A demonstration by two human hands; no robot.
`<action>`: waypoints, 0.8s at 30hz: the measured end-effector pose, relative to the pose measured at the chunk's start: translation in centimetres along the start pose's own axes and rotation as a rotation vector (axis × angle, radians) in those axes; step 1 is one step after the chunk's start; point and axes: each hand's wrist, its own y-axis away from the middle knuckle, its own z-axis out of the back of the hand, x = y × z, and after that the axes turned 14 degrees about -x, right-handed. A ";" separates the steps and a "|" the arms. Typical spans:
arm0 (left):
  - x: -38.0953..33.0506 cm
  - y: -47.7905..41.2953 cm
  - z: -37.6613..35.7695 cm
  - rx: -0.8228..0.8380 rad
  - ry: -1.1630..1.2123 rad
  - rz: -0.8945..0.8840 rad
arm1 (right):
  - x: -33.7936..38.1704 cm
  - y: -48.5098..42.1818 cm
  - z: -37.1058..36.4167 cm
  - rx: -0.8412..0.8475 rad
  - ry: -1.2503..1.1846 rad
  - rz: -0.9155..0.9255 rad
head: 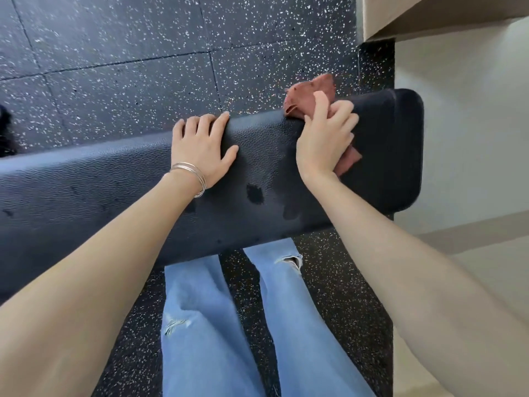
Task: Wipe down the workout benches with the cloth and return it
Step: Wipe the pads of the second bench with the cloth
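Two hands rest on the black padded workout bench (100, 190), whose long axis runs from the frame's left edge to a rounded end at right. The right hand (326, 138) has its grip clamped on the crumpled rust-red cloth (310, 91) at the surface's far edge near that end. The left hand (203, 147) lies flat, grip apart, just left of it. Most of the pad stretches leftward from the cloth, so the next stroke likely runs that way.
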 end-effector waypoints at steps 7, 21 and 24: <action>3.8 1.3 0.6 -0.005 0.014 -0.047 | -1.5 3.4 1.8 0.168 -0.045 0.383; 10.6 3.8 0.7 -0.026 0.036 -0.196 | 5.1 16.4 1.6 0.037 0.061 -0.154; 11.6 4.0 0.6 -0.038 0.029 -0.217 | 7.5 18.8 2.1 0.100 -0.010 -0.010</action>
